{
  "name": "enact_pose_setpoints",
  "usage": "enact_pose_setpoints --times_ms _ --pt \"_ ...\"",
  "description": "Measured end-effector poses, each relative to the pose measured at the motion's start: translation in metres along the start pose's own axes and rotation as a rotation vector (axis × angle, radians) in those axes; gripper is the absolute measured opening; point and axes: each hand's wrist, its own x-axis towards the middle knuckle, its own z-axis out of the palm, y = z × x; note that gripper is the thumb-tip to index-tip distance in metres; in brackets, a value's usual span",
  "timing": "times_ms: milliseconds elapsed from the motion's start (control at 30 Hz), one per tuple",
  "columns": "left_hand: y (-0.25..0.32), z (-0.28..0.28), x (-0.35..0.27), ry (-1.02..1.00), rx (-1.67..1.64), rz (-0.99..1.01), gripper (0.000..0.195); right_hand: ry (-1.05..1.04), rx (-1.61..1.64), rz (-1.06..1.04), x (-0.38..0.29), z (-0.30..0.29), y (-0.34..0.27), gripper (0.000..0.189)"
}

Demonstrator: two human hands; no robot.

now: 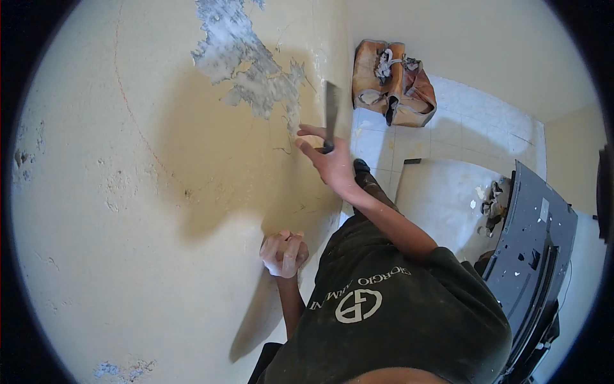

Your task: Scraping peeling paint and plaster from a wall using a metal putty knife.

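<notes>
My right hand (334, 163) holds a scraper, its dark handle lying between thumb and palm. The blurred metal blade (331, 108) points up, away from my body. Thumb and a finger of this hand reach towards the painted wall (216, 182), beside the lower tip of a bare grey patch (261, 79) with ragged paint edges. Thin loose paint strips hang near the fingertips. Lower down, my left hand (284, 254) is curled close to the wall and looks whitish, as if dusty or covered. Its palm is hidden, so I cannot tell whether it holds anything.
An open tan bag (394, 84) with crumpled material inside sits on the tiled floor (374, 139) by the far wall. To my right stand a pale flat-topped piece (441, 197) and a dark panel (537, 225) scattered with white flakes. More chipped spots mark the wall's left side.
</notes>
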Motion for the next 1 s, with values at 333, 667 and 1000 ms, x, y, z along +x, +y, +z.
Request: enact_pose_setpoints --times_ms 333,667,1000 --pt "0.002 0.003 0.008 0.025 -0.036 0.019 0.041 -0.051 -0.120 -0.011 0.007 0.011 0.014 0.015" --pt "0.000 0.002 0.010 0.005 -0.068 0.088 0.031 -0.157 0.066 -0.053 0.016 0.008 0.025 0.015" --pt "0.000 0.004 0.010 0.001 -0.063 0.035 0.039 -0.227 -0.072 -0.003 0.019 0.000 0.012 0.016"
